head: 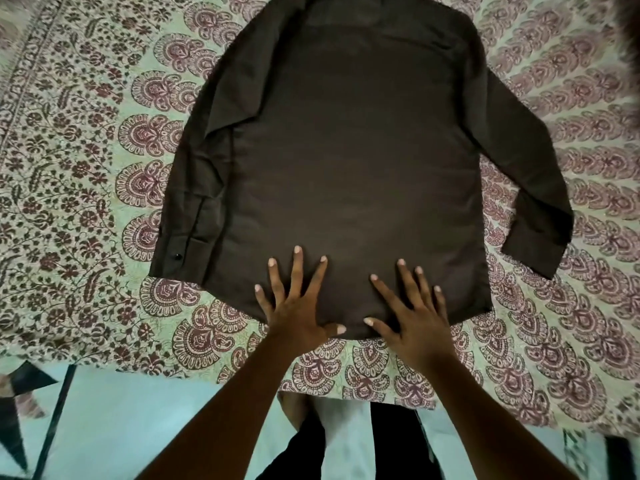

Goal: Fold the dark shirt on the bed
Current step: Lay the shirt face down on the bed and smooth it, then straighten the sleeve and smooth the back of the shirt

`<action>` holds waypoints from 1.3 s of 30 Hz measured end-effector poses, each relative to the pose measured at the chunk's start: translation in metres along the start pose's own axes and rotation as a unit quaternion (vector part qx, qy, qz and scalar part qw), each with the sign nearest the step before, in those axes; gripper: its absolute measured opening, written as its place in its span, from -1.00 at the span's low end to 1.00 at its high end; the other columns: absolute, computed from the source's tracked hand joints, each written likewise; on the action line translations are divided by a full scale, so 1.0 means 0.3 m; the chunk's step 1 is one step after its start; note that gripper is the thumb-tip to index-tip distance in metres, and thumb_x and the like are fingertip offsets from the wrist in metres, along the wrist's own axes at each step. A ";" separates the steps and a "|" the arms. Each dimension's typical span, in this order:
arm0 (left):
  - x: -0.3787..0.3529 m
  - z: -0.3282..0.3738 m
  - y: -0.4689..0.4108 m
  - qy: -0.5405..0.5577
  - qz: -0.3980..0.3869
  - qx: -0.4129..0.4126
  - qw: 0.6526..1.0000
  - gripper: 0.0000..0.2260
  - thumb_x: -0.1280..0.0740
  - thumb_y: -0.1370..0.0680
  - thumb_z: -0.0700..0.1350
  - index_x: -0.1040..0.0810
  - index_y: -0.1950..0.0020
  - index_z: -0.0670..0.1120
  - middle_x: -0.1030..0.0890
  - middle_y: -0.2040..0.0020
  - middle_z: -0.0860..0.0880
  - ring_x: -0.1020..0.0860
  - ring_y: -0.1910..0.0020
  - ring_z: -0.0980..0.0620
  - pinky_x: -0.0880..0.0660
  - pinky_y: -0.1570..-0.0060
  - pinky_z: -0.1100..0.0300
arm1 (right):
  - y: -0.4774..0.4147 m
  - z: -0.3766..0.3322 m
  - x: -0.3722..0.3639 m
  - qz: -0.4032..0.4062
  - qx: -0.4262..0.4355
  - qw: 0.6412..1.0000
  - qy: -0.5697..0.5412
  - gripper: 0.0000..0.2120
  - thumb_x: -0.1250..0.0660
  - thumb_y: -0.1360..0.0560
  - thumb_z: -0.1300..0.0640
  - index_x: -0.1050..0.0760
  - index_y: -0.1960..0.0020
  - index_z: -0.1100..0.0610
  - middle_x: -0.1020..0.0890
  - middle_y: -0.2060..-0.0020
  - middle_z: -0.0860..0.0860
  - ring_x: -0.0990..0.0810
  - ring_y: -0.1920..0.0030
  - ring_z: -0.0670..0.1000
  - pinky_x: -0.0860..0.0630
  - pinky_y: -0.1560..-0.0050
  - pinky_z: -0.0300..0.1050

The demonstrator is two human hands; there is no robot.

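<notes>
Head view, then: where does the dark shirt (346,161) lie?

— Spread flat on the patterned bed (86,174), back up as far as I can tell. The collar end points away from the person and the hem (349,331) is at the near edge. Both sleeves lie out to the sides, angled down along the body. The sleeve on the person's left (194,188) shows a cuff button (177,255).

— And the hands?

— Left hand (294,308) and right hand (412,318) sit side by side at the middle of the hem, fingers straight and fanned, palms pressing the cloth. Neither grips anything.

— So the step is smoothing before the first fold?

— That's my reading. To do it well, I'd sweep from the middle outward to each side seam, pressing lightly so the cloth doesn't drag and bunch on the bedspread. The faint creases near that sleeve want flattening too. The hem sits close to the bed's edge, above the floor (121,410), so I'd push away from the body rather than pull toward it, or the shirt may slide off.
</notes>
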State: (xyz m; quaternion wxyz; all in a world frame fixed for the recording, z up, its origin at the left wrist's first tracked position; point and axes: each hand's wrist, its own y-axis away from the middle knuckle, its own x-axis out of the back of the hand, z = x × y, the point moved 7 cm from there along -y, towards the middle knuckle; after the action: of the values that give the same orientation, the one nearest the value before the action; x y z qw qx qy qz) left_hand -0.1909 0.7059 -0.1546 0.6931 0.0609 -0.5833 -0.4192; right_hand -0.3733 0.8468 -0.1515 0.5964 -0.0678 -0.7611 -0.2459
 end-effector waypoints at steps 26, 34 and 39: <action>0.125 0.694 -0.225 -0.151 0.015 -0.109 0.982 -0.44 -0.39 -0.51 0.14 -0.38 -0.46 0.00 -0.33 -0.44 -0.08 -0.35 -0.41 -0.17 -0.39 -0.34 -0.10 | -0.089 0.646 0.286 0.114 -0.241 0.952 -0.152 -0.50 -0.20 -0.65 -0.15 -0.41 -0.50 0.07 -0.36 -0.52 0.18 -0.40 -0.47 0.22 -0.33 -0.43 0.31; 0.233 1.089 -0.606 0.053 0.031 -0.112 0.992 -0.50 -0.45 -0.54 -0.05 -0.41 -0.45 -0.04 -0.38 -0.42 -0.08 -0.40 -0.41 -0.19 -0.49 -0.30 -0.21 | -0.376 1.064 0.380 0.058 -0.454 0.844 -0.281 -0.56 -0.44 -0.57 0.03 -0.43 -0.34 0.21 -0.38 -0.33 0.27 -0.38 -0.37 0.35 -0.40 -0.32 0.33; 0.309 1.207 -0.769 0.022 0.104 -0.047 0.993 -0.18 -0.56 -0.41 0.01 -0.23 -0.59 0.02 -0.22 -0.58 -0.10 -0.29 -0.49 -0.26 -0.40 -0.37 -0.35 | -0.409 1.167 0.533 0.149 -0.408 0.824 -0.363 -0.82 -0.29 -0.53 0.35 -0.46 -0.12 0.27 -0.59 -0.06 0.30 -0.61 -0.08 0.30 -0.51 -0.03 0.08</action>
State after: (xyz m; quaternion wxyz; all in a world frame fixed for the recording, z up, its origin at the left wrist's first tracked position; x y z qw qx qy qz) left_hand -0.6227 0.6439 -0.1038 0.7477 -0.0235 -0.5510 -0.3698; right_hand -0.7728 0.8690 -0.0959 0.2245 -0.5019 -0.7335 -0.3995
